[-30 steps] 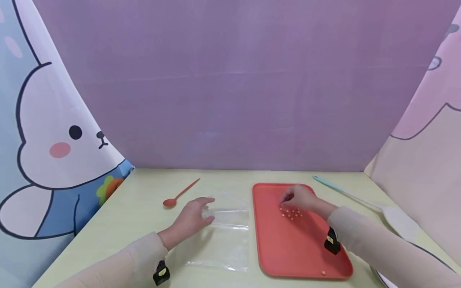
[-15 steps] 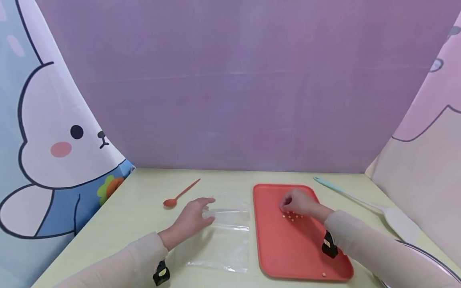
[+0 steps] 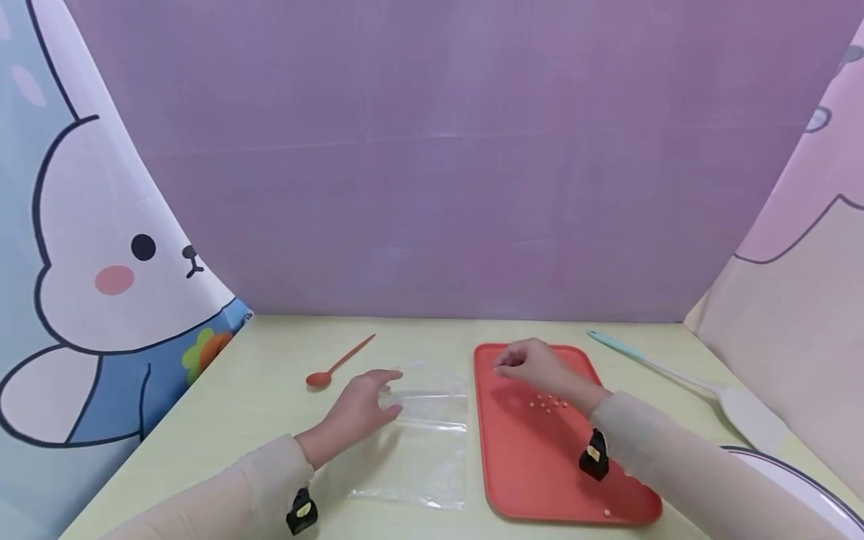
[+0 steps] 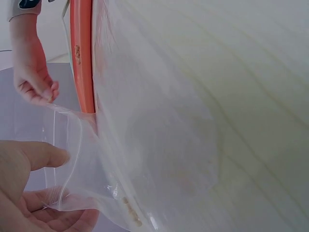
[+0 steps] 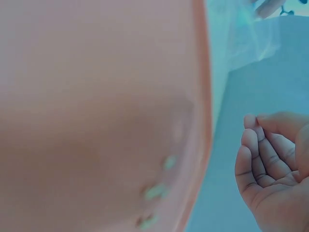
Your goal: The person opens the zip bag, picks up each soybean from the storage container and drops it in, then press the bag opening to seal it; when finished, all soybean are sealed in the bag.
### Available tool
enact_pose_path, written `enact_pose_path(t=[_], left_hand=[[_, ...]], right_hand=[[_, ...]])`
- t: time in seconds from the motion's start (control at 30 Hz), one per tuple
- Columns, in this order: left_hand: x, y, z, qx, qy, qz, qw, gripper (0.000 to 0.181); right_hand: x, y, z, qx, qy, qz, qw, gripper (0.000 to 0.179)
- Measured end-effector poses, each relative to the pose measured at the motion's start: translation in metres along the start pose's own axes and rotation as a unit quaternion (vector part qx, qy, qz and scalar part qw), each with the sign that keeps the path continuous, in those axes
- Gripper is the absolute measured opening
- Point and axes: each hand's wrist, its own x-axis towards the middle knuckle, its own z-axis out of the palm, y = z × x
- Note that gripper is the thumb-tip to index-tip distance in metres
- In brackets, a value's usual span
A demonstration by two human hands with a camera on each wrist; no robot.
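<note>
Head view up, and I've got the left hand [image 3: 358, 409] at the mouth of a transparent zip bag [image 3: 425, 457], thumb and forefinger spread wide. The left wrist feed gives me the grip: the lower fingers curl at the film's edge and hold it. Thin, glossy, crinkled plastic, ribbed along the seal, and there's a small row of beige pellets [image 4: 131, 212] showing at the bag, low in that feed.

Across to the right hand [image 3: 536, 367], over the upper left part of a matte coral tray [image 3: 520, 465] with rounded corners and a raised lip. Thumb and forefinger meet in a narrow pinch; I can't tell whether a pellet sits between them. From the left wrist, those tips line up with the bag's edge; contact, I can't call.

Below the right hand, a loose cluster of pale, rounded pieces [image 3: 548, 410] sits on the smooth tray, one stray [image 3: 607, 513] near its bottom lip. Out wide on the pale table [image 3: 256, 390]: a slim red spoon [image 3: 331, 373] beyond my left hand, a flat white spatula [image 3: 732, 405] with a mint handle right of the tray.
</note>
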Motion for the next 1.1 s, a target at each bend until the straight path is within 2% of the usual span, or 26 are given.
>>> enact_pose_path(t=[0.33, 0.67, 0.9, 1.1], left_hand=[[-0.001, 0.0, 0.001, -0.008, -0.004, 0.0, 1.0, 0.049], [0.0, 0.0, -0.001, -0.009, 0.001, -0.001, 1.0, 0.048], [0.0, 0.001, -0.001, -0.006, -0.003, -0.002, 1.0, 0.048], [0.0, 0.001, -0.003, -0.007, -0.004, -0.009, 0.9999, 0.049]], right_hand=[[0.01, -0.037, 0.017, 0.061, -0.024, -0.039, 0.9971, 0.01], [0.021, -0.065, 0.037, 0.068, -0.04, -0.075, 0.994, 0.01], [0.023, -0.069, 0.045, 0.068, -0.038, -0.079, 0.9938, 0.012], [0.023, -0.063, 0.034, 0.043, -0.018, -0.078, 0.9958, 0.012]])
